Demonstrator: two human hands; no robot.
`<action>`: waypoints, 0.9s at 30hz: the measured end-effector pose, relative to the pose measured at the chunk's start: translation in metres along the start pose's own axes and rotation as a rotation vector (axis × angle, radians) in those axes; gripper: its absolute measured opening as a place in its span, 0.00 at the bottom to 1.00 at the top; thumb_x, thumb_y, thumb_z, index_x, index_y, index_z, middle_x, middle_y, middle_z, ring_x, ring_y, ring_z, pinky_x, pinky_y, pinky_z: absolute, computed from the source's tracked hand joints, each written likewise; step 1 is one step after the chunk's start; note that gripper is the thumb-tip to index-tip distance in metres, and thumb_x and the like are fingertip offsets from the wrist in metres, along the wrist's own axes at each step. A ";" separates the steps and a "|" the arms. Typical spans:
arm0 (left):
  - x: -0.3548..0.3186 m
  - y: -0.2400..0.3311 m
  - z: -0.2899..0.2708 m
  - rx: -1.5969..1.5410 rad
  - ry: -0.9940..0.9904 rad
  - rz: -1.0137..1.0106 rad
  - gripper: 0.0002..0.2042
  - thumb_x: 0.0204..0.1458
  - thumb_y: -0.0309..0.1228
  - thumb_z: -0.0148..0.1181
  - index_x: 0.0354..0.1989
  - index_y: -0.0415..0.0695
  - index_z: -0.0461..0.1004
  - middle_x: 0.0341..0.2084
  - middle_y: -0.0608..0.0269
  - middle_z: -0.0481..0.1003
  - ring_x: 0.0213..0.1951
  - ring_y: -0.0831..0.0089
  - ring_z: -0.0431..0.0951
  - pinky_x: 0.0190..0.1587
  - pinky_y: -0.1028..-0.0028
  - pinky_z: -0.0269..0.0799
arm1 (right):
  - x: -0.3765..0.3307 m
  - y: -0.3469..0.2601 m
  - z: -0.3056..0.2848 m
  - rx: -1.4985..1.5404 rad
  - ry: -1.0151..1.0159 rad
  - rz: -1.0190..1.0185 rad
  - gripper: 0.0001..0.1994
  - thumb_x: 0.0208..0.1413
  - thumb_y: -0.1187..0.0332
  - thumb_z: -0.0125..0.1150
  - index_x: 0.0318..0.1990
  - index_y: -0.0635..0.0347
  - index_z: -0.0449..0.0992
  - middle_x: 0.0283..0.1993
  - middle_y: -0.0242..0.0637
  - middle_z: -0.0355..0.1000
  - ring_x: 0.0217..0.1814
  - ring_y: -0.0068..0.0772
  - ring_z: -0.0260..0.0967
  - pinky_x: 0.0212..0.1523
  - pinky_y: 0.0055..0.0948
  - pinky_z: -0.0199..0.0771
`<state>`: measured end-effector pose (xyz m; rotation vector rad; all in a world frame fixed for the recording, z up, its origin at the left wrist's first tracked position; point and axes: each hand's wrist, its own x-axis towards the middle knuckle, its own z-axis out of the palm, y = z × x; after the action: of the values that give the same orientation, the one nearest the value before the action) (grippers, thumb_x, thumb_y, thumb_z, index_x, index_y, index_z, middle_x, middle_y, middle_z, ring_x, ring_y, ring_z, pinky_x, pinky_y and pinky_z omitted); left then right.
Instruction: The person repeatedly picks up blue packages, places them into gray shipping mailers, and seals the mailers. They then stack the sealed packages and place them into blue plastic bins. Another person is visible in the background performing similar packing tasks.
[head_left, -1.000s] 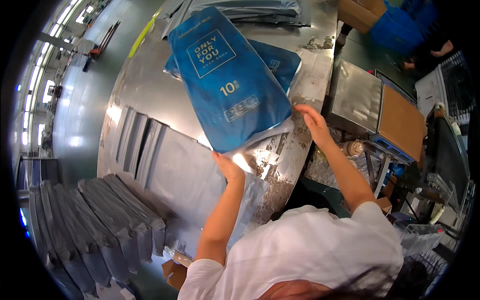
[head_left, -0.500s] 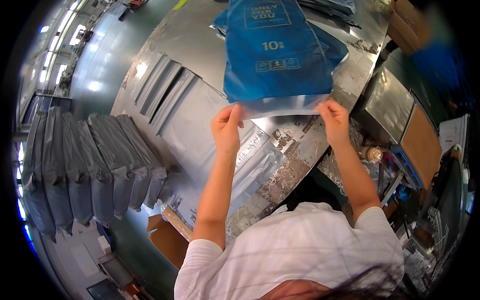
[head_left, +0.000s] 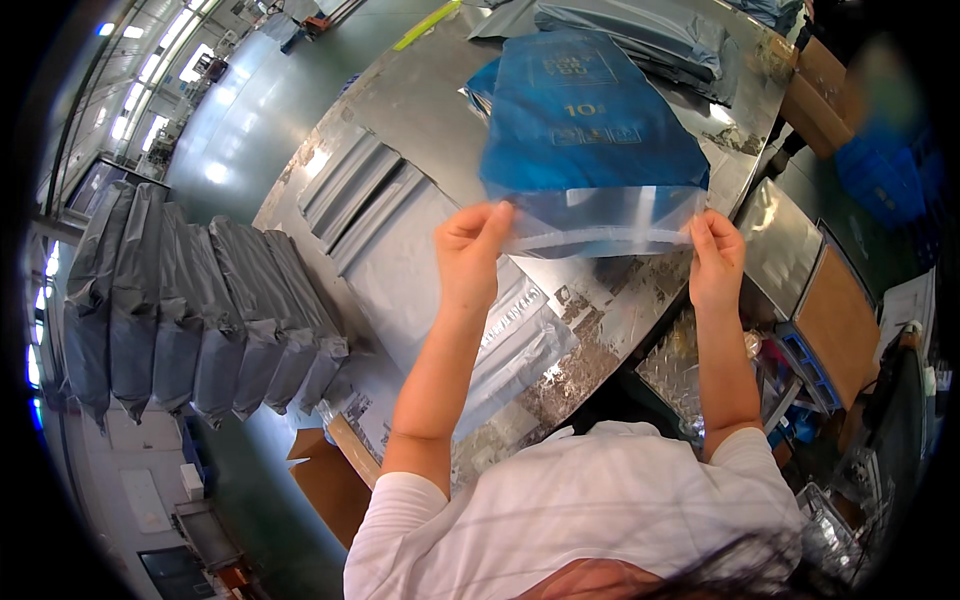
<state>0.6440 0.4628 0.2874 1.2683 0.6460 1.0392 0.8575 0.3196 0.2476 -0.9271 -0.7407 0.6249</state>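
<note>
A blue plastic bag with a clear strip along its near end stretches away from me over the metal table. My left hand pinches the left corner of that clear end between thumb and fingers. At the right corner, my right hand pinches it the same way. The clear end is spread between both hands, above the table. More blue plastic shows partly beneath the bag's left side. Below my left hand lies a large grey plastic bag, flat on the table.
Several stuffed grey packages stand in a row at the left. Folded grey bags lie at the table's far side. An open cardboard box is by the near left edge. Metal boxes and a brown board stand right.
Both hands have moved right with the blue bag, and its near end has come slightly closer. The clear end now looks wider and more opened out. The view has shifted too.
</note>
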 end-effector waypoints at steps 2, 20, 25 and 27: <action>-0.001 0.002 0.004 -0.022 0.005 0.003 0.06 0.48 0.28 0.57 0.24 0.39 0.75 0.17 0.71 0.72 0.18 0.88 0.64 0.20 0.85 0.52 | 0.000 -0.002 0.001 0.000 0.011 -0.001 0.07 0.55 0.72 0.48 0.27 0.64 0.69 0.27 0.27 0.67 0.29 0.14 0.59 0.32 0.15 0.57; 0.002 0.013 0.010 0.058 -0.100 -0.043 0.04 0.47 0.25 0.57 0.22 0.41 0.72 0.19 0.66 0.74 0.21 0.83 0.69 0.25 0.85 0.59 | 0.004 -0.006 -0.001 0.055 0.070 -0.002 0.07 0.55 0.71 0.48 0.26 0.62 0.68 0.26 0.28 0.66 0.28 0.15 0.60 0.32 0.16 0.57; 0.008 0.011 0.003 0.074 -0.092 -0.059 0.09 0.50 0.29 0.54 0.20 0.41 0.72 0.18 0.66 0.73 0.21 0.83 0.68 0.26 0.83 0.61 | 0.007 -0.006 -0.001 0.056 -0.013 -0.018 0.08 0.56 0.71 0.47 0.26 0.62 0.68 0.26 0.29 0.66 0.29 0.16 0.60 0.33 0.17 0.57; 0.008 0.011 0.004 0.055 -0.090 -0.047 0.10 0.51 0.29 0.52 0.20 0.41 0.71 0.18 0.67 0.73 0.20 0.84 0.67 0.26 0.83 0.60 | 0.007 -0.008 0.001 0.037 -0.008 -0.017 0.09 0.56 0.71 0.46 0.26 0.63 0.68 0.26 0.28 0.66 0.29 0.16 0.59 0.34 0.17 0.57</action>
<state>0.6478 0.4676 0.3000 1.3339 0.6360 0.9257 0.8620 0.3214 0.2571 -0.8837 -0.7414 0.6263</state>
